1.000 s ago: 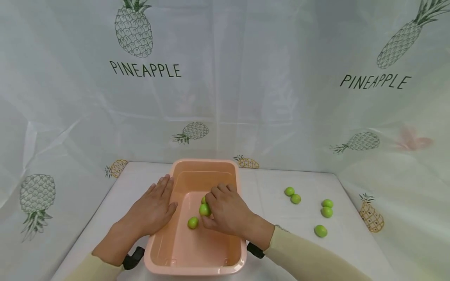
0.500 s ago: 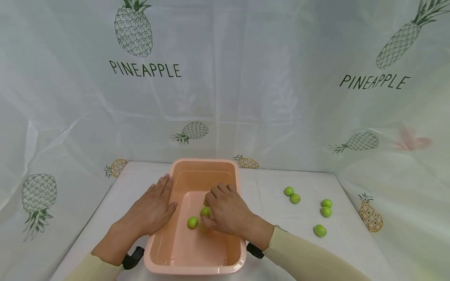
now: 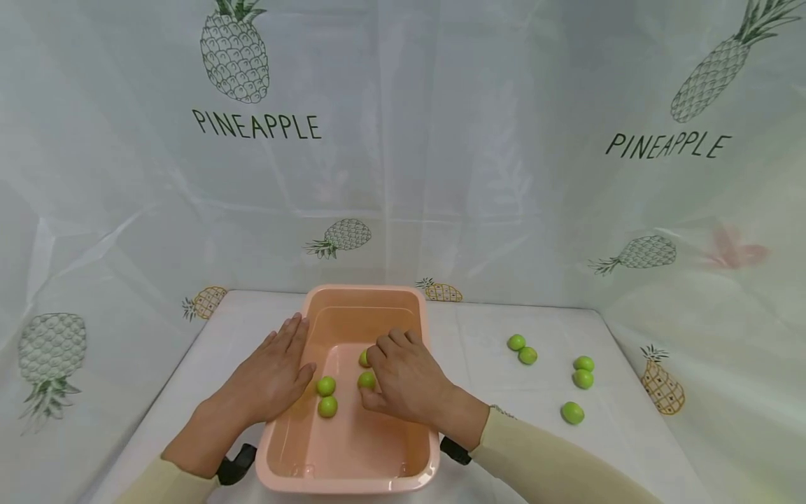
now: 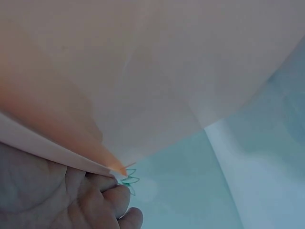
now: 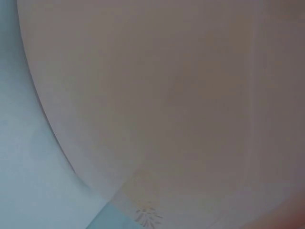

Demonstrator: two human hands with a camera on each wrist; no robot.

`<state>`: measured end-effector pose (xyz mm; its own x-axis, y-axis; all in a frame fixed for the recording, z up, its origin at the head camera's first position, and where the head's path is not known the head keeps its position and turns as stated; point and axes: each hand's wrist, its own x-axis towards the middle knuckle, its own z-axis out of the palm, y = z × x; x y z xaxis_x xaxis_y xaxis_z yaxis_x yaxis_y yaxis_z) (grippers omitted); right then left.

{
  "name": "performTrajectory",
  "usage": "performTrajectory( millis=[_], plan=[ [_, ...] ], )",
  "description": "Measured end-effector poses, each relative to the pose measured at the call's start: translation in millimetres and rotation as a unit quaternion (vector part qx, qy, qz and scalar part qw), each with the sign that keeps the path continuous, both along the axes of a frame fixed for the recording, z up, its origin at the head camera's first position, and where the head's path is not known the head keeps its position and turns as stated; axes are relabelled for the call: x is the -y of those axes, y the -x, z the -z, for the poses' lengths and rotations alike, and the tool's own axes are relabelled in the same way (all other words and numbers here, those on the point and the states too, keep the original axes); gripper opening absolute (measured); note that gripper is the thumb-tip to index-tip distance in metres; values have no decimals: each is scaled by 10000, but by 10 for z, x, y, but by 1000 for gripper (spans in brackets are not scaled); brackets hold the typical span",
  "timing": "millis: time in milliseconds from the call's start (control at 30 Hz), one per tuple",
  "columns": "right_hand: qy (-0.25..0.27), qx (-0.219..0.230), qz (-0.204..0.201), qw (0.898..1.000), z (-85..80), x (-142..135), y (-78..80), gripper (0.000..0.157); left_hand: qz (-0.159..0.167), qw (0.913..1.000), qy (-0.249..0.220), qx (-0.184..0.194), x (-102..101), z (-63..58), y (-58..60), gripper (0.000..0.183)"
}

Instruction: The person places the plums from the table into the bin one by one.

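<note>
A pink-orange plastic tub (image 3: 349, 485) stands on the white table. My left hand (image 3: 271, 371) lies along its left rim with straight fingers; the left wrist view shows the palm (image 4: 38, 191) against the rim. Above the tub's right side is my right hand (image 3: 406, 378), back upward and fingers curled. Two green limes, a far one (image 3: 364, 358) and a near one (image 3: 366, 380), show beside its fingers, partly covered by them. I cannot tell whether the hidden palm holds anything. Two further limes, one behind (image 3: 326, 386) and one in front (image 3: 327, 407), lie at the tub's left side.
Several limes lie on the table to the right: a pair (image 3: 527, 355), another pair (image 3: 583, 379) and a single lime (image 3: 572, 413). A pineapple-printed sheet (image 3: 403, 175) hangs behind and at the sides. Black wrist gear (image 3: 236, 465) shows under my left wrist.
A lime has dropped from my right hand into the tub and rolled left. The lime lying there has shifted left and away. Both hands keep their places.
</note>
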<state>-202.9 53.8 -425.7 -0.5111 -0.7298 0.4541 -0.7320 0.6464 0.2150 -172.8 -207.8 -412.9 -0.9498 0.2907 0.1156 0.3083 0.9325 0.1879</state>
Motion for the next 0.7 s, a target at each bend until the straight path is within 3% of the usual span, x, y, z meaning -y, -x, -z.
performTrajectory(
  millis=[233, 400, 533, 700],
  plan=[
    [133, -225, -29, 9997, 17, -9, -14, 26, -37, 10000, -12, 4, -17, 17, -19, 75],
    [291, -101, 121, 9995, 9, -30, -19, 28, -18, 10000, -5, 26, -21, 21, -14, 75],
    [513, 37, 300, 9982, -15, -77, -17, 35, 2, 10000, -7, 23, -21, 14, -17, 75],
    [995, -203, 411, 9940, -52, -243, 20, 34, 35, 10000, -50, 50, -10, 14, -28, 75]
  ],
)
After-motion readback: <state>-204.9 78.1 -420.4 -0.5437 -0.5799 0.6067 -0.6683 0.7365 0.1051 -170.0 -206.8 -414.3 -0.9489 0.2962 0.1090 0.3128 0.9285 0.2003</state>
